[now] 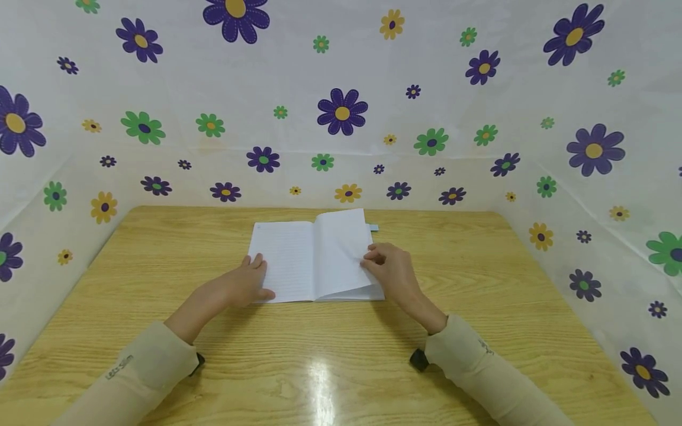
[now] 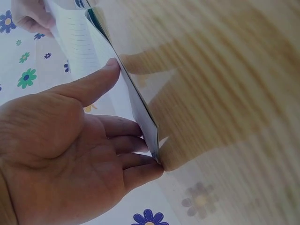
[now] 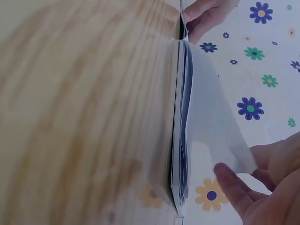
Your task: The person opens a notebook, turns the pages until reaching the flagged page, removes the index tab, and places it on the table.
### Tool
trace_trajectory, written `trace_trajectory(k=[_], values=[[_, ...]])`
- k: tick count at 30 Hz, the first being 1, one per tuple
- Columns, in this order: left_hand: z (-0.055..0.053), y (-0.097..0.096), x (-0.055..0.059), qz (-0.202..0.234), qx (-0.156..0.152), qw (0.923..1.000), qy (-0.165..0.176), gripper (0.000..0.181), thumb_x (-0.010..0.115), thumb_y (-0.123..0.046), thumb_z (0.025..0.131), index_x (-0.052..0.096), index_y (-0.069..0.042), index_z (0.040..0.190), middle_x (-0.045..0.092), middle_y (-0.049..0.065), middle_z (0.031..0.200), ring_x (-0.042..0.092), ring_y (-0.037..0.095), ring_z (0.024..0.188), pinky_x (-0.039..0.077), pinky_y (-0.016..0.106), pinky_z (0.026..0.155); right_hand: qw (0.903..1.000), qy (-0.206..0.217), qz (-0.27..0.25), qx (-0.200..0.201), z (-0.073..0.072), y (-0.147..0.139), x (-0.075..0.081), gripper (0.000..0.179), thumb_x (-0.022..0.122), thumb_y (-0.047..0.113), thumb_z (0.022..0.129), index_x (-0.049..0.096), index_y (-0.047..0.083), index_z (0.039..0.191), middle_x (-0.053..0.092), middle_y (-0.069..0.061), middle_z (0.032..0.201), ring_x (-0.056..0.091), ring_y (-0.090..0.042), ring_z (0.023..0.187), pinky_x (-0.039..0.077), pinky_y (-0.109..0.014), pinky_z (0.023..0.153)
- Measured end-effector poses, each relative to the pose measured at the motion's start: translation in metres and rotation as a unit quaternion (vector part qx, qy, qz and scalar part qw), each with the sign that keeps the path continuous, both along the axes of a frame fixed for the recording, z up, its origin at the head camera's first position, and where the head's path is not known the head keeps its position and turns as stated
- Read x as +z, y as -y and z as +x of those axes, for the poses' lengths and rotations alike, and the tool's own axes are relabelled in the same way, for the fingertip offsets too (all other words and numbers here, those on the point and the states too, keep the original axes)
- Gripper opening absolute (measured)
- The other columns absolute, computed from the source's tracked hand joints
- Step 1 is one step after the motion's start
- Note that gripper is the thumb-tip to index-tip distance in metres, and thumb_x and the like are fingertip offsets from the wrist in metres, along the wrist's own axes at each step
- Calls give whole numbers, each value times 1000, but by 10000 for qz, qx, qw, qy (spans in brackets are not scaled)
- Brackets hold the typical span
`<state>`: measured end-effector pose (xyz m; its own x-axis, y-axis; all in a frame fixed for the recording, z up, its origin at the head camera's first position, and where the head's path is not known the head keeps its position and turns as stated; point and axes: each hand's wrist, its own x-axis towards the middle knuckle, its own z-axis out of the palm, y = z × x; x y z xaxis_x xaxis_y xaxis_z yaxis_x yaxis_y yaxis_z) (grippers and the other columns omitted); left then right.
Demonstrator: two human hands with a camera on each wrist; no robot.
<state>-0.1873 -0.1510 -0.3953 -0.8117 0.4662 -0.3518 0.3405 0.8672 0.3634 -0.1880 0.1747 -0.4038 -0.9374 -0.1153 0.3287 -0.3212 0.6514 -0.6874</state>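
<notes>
An open notebook (image 1: 282, 260) with ruled pages lies on the wooden table. My right hand (image 1: 394, 272) pinches the outer edge of a page (image 1: 341, 248), which is lifted above the right-hand side. In the right wrist view that page (image 3: 211, 108) stands away from the stack of pages (image 3: 182, 140), its corner between thumb and fingers. My left hand (image 1: 242, 284) rests at the notebook's left side, thumb on the lower edge of the left page and fingers by the outer edge. The left wrist view shows this hand (image 2: 70, 145) with its fingers extended against the page edge.
A light blue tab (image 1: 374, 227) sticks out past the notebook's right edge. The wooden table (image 1: 319, 343) extends on all sides of the notebook. Behind and beside it hangs a white sheet (image 1: 298, 77) printed with purple, green and yellow flowers.
</notes>
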Motion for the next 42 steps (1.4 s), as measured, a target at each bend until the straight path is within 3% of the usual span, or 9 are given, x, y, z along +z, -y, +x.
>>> trace_trajectory(k=[3,7,13,17,21,24,27,34,42], values=[[0,0,1,-34,7,10000,5,81,62,-29,105,22,25,150,11,44,160,8,62,147,18,63,121,9991,-103,-399,-42,-1,0,-1,19,83,-3,84,76,-6,102,73,-20,112,73,-29,91,62,-39,83],[0,0,1,-43,7,10000,-1,80,62,-30,105,23,24,150,11,43,160,9,62,147,19,63,120,9931,274,-1142,-27,-3,-2,-3,42,81,-7,85,67,-10,124,70,-23,120,70,-25,91,59,-22,80],[0,-1,0,-66,-3,10000,29,79,60,-29,107,21,24,151,9,42,161,7,61,148,17,63,121,9646,1215,-2341,-28,-3,-6,-1,65,74,-5,91,45,-10,149,59,-25,139,64,-30,111,54,-15,86],[-1,-2,1,-97,22,9999,40,78,59,-29,107,21,23,151,9,42,161,7,60,148,16,62,121,9381,1993,-2829,-112,-3,-7,2,69,72,3,95,39,-5,155,55,-21,144,56,-27,129,51,-18,97],[-1,-3,0,-131,57,9999,31,78,59,-29,107,21,23,152,9,41,162,7,59,149,17,62,121,8948,2697,-3557,-89,-4,-7,5,65,68,3,99,38,-2,157,50,-19,148,48,-24,137,45,-25,109],[-1,-3,0,-128,47,9999,10,79,59,-29,107,21,23,151,10,42,161,7,60,148,17,62,121,8739,2982,-3838,41,-4,-7,7,58,63,4,103,40,-4,156,47,-20,153,47,-26,139,41,-35,114],[0,-2,-1,-106,31,9999,-8,79,59,-29,107,21,23,151,9,42,161,7,60,148,17,63,121,8703,3095,-3828,155,-3,-7,8,52,58,9,106,42,-6,153,47,-19,155,48,-28,139,43,-38,113],[0,-1,0,-73,1,10000,3,79,59,-30,107,21,23,151,9,42,161,6,60,148,17,63,121,8620,3126,-3986,219,-1,-7,11,43,55,12,108,52,-11,144,65,-12,124,63,-13,99,55,-20,81],[1,-1,1,-65,-8,10000,1,79,59,-30,107,21,24,151,9,43,161,6,61,148,17,63,121,8518,3204,-4133,301,-5,-4,12,43,57,9,107,52,-11,144,66,-7,116,63,-12,96,55,-20,80]])
